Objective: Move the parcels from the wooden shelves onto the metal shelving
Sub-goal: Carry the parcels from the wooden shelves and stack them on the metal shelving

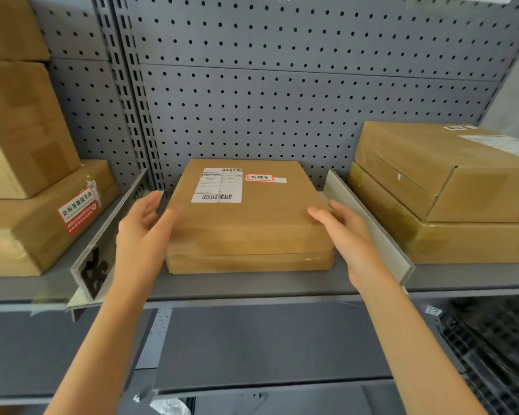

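With my left hand (143, 227) and right hand (346, 232) open and holding nothing beside the flat cardboard parcel (246, 211) stacked on the grey metal shelf (252, 283), I judge it stiff, light, best gripped by its side edges.

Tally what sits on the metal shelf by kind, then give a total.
Cardboard parcels: 7, three stacked left, two in the middle, two right.
Shelf dividers: 2, left and right.
Total: 9.
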A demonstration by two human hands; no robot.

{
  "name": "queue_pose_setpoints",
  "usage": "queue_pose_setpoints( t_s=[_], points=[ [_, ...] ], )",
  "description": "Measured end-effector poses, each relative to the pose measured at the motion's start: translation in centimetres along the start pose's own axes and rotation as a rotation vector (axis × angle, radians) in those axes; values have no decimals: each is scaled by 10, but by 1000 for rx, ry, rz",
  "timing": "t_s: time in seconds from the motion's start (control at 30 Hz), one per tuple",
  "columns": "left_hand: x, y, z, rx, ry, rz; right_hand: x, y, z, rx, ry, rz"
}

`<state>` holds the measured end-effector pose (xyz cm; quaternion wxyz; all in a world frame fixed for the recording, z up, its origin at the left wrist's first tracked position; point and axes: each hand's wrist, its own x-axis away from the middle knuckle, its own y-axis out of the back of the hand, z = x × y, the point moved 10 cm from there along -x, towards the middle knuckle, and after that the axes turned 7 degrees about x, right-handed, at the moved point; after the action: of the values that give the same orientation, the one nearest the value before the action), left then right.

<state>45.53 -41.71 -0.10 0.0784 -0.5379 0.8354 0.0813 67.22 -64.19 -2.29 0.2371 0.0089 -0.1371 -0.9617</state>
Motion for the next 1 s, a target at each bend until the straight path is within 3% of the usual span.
queue_pose_setpoints(
  t_s=[0.17, 0.4, 0.57, 0.73, 1.0],
  points=[
    [41, 15, -48, -311, -275, 24, 37, 11, 31, 161, 266, -74],
    [133, 43, -74, -771, -502, -50, 137, 1, 58, 636, 659, -160],
    [218, 76, -64, -944, -462, -118, 211, -19, 34, 766, 821, -77],
    [283, 130, -53, -1053, -371, -182, 269, -47, 6, 792, 869, 25],
    [348, 235, -64, -1084, -222, -399, 347, -114, 11, 653, 927, 184]
  ],
)
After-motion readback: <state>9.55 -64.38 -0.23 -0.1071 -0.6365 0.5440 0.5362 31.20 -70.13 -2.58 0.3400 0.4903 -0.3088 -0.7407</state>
